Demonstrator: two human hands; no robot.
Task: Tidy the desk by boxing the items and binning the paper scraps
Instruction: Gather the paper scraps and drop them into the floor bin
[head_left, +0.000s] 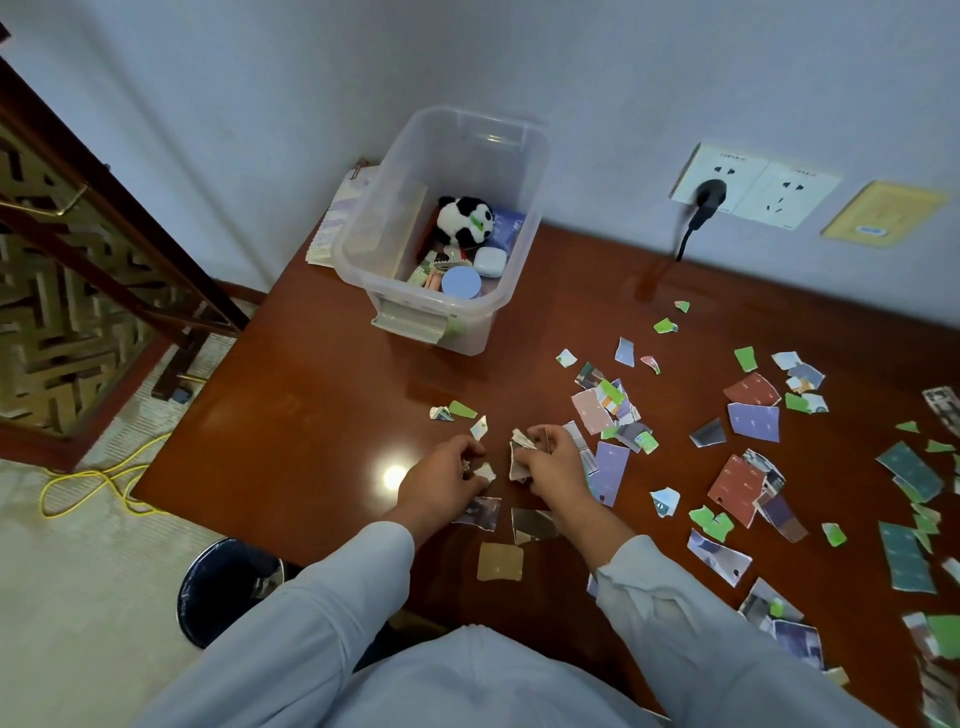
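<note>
Pale grey sleeves (675, 597) fill the lower edge of the head view, reaching forward over a glossy red-brown desk (322, 395). Left hand (447, 475) is curled closed on a few small paper scraps, a white torn piece showing at its fingertips; right hand (553, 460) is likewise closed, pinching a bunch of torn scraps (521, 454) just beside the left hand. Beneath and between the wrists lie a tan scrap (500, 561) and two greyish printed pieces, partly hidden by the forearms. Loose paper scraps (753, 421), green, lilac, brick-red and teal, are scattered across the right half of the desk, thickest just right of the right hand and running to the frame edge. Well apart, at the far left corner of the desk against the wall, stands a clear plastic box (363, 244), open-topped, with a latch on its near wall. Inside it rest a panda plush (464, 218), a white case (490, 262), a round pale-blue tin (460, 282) and a dark blue card at the right wall; other small items are too crowded to identify. Papers lean between box and wall. On the floor left of the desk, a dark round bin (223, 587) sits near the left elbow, with a yellow cable (93, 483) beyond. Wall sockets (753, 189) hold one black plug.
</note>
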